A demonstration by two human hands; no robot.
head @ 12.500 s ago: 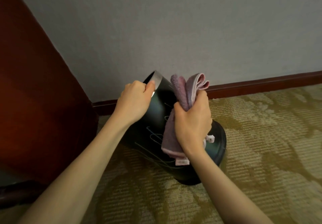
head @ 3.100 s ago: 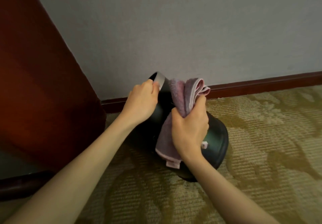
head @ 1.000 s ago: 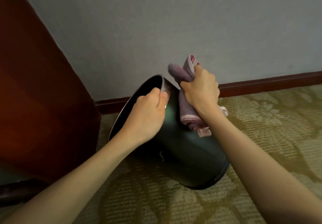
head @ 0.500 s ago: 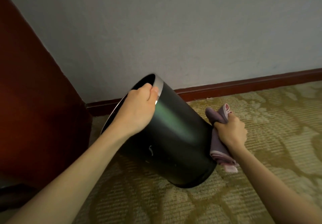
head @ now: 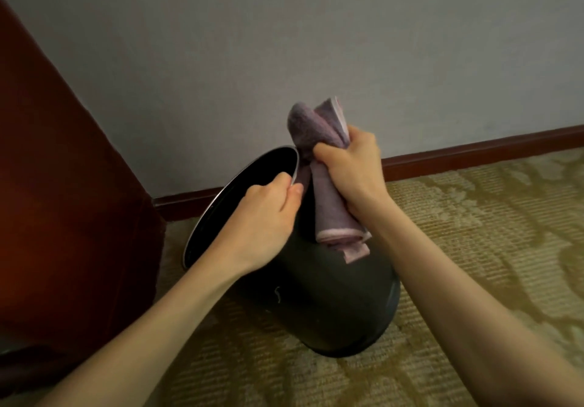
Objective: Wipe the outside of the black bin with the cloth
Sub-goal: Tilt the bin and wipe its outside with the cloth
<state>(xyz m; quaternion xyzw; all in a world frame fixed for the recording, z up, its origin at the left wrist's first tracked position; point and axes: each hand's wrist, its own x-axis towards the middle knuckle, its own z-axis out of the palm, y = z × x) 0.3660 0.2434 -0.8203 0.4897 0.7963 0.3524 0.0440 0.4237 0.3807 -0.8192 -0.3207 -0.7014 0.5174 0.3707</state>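
Observation:
The black bin (head: 331, 296) stands tilted on the carpet, its silver-rimmed mouth turned up and to the left. My left hand (head: 262, 220) pinches the rim at its top, thumb outside and fingers inside. My right hand (head: 350, 166) is closed around a bunched purple cloth (head: 328, 204) with pink edging. The cloth presses against the bin's upper outer side just right of the rim, and its top end sticks up above my fist.
A dark reddish wooden cabinet (head: 63, 201) rises close on the left of the bin. A grey wall (head: 316, 43) with a dark red skirting board (head: 474, 150) runs behind. Patterned beige carpet (head: 474, 248) spreads to the right and front.
My right hand has swept the cloth from low on the bin's right side up to the part beside the rim. The bin has tipped a little more upright while my left hand kept its grip.

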